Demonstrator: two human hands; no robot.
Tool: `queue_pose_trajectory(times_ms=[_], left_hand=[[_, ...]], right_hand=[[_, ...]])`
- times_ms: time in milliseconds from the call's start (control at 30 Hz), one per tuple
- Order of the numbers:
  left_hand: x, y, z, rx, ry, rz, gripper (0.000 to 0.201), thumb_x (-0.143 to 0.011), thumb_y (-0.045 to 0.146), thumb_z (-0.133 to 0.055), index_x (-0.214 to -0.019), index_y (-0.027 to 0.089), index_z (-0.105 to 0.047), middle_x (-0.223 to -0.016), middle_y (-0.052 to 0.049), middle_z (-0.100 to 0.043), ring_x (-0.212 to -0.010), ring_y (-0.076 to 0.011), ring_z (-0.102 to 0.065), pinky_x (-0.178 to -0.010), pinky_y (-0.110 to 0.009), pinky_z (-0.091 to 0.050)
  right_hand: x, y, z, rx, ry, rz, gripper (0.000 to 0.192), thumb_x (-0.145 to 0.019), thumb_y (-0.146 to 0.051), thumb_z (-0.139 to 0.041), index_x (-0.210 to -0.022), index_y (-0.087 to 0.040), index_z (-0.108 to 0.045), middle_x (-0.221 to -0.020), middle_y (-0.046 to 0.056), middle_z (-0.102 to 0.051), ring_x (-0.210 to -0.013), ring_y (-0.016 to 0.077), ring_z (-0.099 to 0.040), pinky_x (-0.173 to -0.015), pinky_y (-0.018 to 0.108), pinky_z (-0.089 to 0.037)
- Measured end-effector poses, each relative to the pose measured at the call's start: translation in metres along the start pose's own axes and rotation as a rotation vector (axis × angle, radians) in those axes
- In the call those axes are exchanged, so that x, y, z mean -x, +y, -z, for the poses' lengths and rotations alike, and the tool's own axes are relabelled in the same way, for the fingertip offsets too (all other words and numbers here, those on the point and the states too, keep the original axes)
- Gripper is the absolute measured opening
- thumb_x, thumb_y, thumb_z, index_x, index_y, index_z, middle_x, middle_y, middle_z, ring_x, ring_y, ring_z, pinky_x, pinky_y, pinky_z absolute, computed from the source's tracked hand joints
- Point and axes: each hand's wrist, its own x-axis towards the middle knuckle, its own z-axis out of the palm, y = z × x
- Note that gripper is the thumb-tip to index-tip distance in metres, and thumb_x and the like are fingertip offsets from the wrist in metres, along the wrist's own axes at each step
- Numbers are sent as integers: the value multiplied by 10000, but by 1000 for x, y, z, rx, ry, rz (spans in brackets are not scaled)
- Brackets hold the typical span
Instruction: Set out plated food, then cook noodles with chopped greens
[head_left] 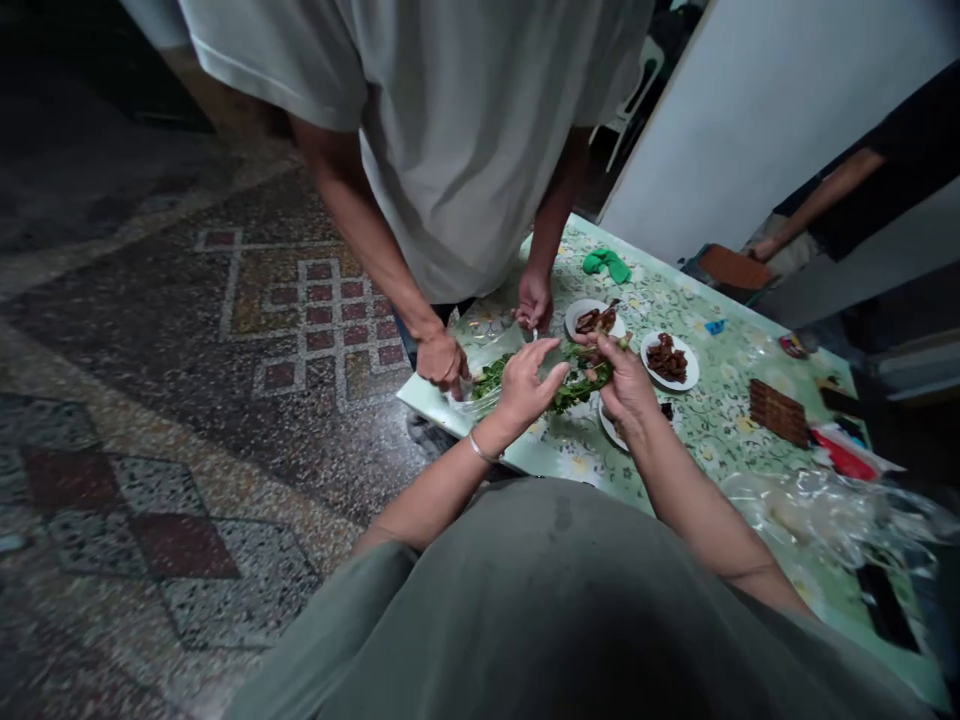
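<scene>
left hand (525, 385): fingers spread open above greens (577, 385) | right hand (626, 385): fingers pinching greens | no writing legible

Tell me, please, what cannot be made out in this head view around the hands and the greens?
- Left hand covers part of the leafy greens.
- Right hand hides most of a white plate beneath it.
- Brown food on the two far plates: too small to identify.
- Co-worker's hand holds something too small to tell.

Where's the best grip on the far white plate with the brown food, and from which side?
Probably pinch the bare rim of the white plate at its right edge, coming from the right. The brown pieces pile in the middle, the rim shows clear there, and the right hand and leafy greens crowd its left.
</scene>
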Motion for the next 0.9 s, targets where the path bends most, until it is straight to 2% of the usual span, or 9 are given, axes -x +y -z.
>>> queue_pose_trajectory(times_ms=[133,267,367,467,567,767,900], left_hand=[[-20,18,-26,298,-77,84,342,-850,343,-686,-1153,184,-693,-1120,-90,-727,-1028,-215,-668,-973,-367,-508],[-25,22,-45,475,-182,177,222,-803,352,-725,-915,163,-756,-901,-68,-743,-826,-177,-668,-827,-315,-529],[-23,29,-57,568,-282,218,215,-772,370,-743,-779,155,-736,-788,-44,-719,-747,-160,-649,-765,-299,-524],[-17,43,-68,723,-357,281,250,-780,406,-726,-775,157,-708,-756,-21,-706,-719,-148,-645,-749,-293,-522],[-10,62,-76,819,-378,309,262,-758,415,-739,-775,158,-694,-750,-2,-696,-713,-129,-627,-756,-273,-504],[11,104,-92,842,-461,293,303,-701,435,-768,-751,146,-690,-720,2,-676,-674,-111,-576,-717,-255,-473],[40,138,-114,803,-513,251,294,-726,431,-752,-723,144,-688,-693,-1,-666,-668,-115,-569,-698,-250,-453]], right_hand=[[13,2,5,5,94,35,350,-615,-432,-823,-855,-205,-711,-945,17,-729,-709,109,-577,-454,181,-333],[26,3,18,-5,186,41,361,-602,-425,-837,-851,-195,-714,-947,22,-716,-709,105,-554,-434,167,-311],[40,0,31,-35,233,40,381,-604,-447,-842,-851,-188,-710,-984,37,-711,-716,102,-552,-415,157,-290],[57,-8,45,-107,246,44,427,-624,-522,-819,-863,-186,-704,-952,49,-710,-694,106,-575,-401,163,-272],[76,-18,59,-168,250,66,469,-653,-590,-777,-877,-184,-702,-860,54,-704,-658,114,-591,-394,175,-266],[117,-33,90,-177,350,147,379,-589,-424,-846,-845,-177,-716,-757,16,-660,-613,94,-531,-411,178,-259],[153,-39,122,-169,422,170,400,-541,-400,-876,-820,-159,-721,-638,-18,-578,-560,74,-450,-410,179,-233]])
